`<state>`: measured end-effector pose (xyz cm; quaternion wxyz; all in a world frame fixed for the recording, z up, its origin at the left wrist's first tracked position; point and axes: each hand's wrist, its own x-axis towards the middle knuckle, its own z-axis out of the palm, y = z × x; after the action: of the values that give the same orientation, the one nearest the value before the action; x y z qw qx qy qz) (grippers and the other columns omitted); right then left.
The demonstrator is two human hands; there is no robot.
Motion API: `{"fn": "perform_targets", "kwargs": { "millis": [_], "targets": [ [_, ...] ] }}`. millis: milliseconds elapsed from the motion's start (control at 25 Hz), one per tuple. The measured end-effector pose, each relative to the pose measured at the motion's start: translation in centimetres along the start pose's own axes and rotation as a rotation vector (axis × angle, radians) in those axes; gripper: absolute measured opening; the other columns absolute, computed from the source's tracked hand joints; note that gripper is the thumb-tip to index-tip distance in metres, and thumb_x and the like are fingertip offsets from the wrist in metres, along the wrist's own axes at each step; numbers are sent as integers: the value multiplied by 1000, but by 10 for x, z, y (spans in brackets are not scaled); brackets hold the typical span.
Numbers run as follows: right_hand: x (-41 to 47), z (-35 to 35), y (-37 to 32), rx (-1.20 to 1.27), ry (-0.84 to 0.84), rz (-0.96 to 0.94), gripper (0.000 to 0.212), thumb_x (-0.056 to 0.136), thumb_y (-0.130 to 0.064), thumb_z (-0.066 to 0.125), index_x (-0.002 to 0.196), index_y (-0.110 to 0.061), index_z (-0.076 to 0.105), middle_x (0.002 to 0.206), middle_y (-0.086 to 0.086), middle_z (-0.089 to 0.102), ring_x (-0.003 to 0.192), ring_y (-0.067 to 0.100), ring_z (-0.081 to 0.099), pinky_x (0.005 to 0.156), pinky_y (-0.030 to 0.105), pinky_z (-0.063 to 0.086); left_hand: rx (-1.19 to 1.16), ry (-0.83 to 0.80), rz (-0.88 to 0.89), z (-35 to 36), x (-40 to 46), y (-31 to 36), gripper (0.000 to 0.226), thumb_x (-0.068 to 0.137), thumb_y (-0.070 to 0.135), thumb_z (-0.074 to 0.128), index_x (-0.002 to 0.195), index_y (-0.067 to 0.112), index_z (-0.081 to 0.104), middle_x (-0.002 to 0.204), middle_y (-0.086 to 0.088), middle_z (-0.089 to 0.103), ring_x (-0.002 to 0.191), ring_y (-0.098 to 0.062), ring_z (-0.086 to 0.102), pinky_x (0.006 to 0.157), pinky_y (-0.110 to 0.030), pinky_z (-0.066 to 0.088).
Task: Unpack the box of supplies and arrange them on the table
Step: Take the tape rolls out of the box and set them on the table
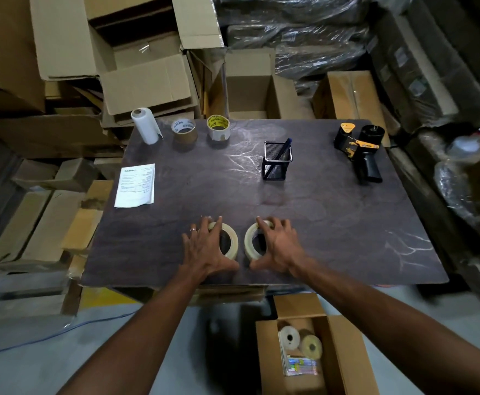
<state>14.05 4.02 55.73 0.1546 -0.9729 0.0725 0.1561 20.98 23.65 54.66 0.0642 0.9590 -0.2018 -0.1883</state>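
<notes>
- Box of supplies (344,354) is sitting open on the floor, just below the table's near edge, right of centre; two rolls and a flat pack of colourful items are lying inside.
- Table (333,223) is showing a dark marbled top.
- L hand (207,249) is resting on the left tape roll (231,238), fingers spread over the far rim, thumb curling round the near side: holding the roll, which is lying flat.
- R hand (280,246) is doing the same w/ the right tape roll (251,240), fingers over the top, thumb at the near rim.
- Both rolls are lying side by side nr the table's front edge, close but not touching.
- Far left corner: white film roll (145,125) is standing upright, brown tape roll (184,132) next to it, then a pale tape roll w/ yellow core label (218,126).
- Printed sheet (135,185) is lying flat at the left edge.
- Mesh pen holder (276,161) is standing mid-table w/ a blue pen (284,148) leaning inside.
- Tape dispenser gun (360,149), black and yellow, is lying at the far right corner.
- Cardboard boxes and plastic-wrapped bundles are crowding the table on all far sides.
</notes>
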Motion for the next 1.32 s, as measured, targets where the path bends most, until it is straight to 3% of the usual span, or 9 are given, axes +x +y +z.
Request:
{"fn": "perform_targets", "kwargs": {
  "millis": [240,360,480,560,720,960,1080,1320],
  "targets": [
    [1,4,0,18,-12,-13,126,62,-65,79,158,-21,10,157,10,18,140,33,23,116,47,29,-37,7,-9,3,-3,0,130,45,75,68,154,30,12,160,-6,15,143,-38,21,111,-59,27],
    [-6,3,4,103,23,-12,122,64,-66,78,158,-21,14,162,12,15,147,33,17,120,48,22,-43,220,-7,8,-21,12,114,49,76,59,147,27,31,151,-7,28,139,-33,25,107,-54,33],
    [-25,9,14,170,91,-52,119,66,-67,77,157,-19,17,163,15,13,149,33,13,122,50,20,-110,469,16,23,-49,33,79,57,56,60,130,27,53,129,-4,49,120,-29,44,93,-45,41],
    [-41,16,23,184,132,-88,119,67,-67,75,157,-19,14,162,16,12,150,34,12,121,52,21,-165,506,39,37,-69,46,63,61,46,61,121,26,59,116,-1,54,108,-25,51,86,-41,45],
    [-84,27,43,288,207,-67,108,75,-57,72,158,-23,13,160,15,17,147,32,18,120,47,27,-324,454,96,63,-105,69,43,68,35,63,110,28,62,104,6,57,95,-18,58,78,-35,51],
    [-173,61,96,448,300,-31,73,85,-34,66,150,-18,38,147,9,44,134,25,42,111,33,36,-446,209,176,122,-166,117,42,76,32,64,118,25,63,115,8,59,102,-15,62,83,-27,52],
    [-223,83,129,463,235,31,70,85,-29,68,148,-18,42,145,8,48,132,25,44,109,35,38,-422,131,125,148,-199,150,49,79,37,63,126,26,59,127,7,55,113,-17,58,90,-35,52],
    [-309,132,187,447,76,113,68,81,-27,68,145,-19,46,143,8,52,130,28,49,105,38,43,-411,13,96,199,-255,217,55,82,32,67,134,20,53,136,1,51,122,-20,52,99,-38,47]
  ]
}}
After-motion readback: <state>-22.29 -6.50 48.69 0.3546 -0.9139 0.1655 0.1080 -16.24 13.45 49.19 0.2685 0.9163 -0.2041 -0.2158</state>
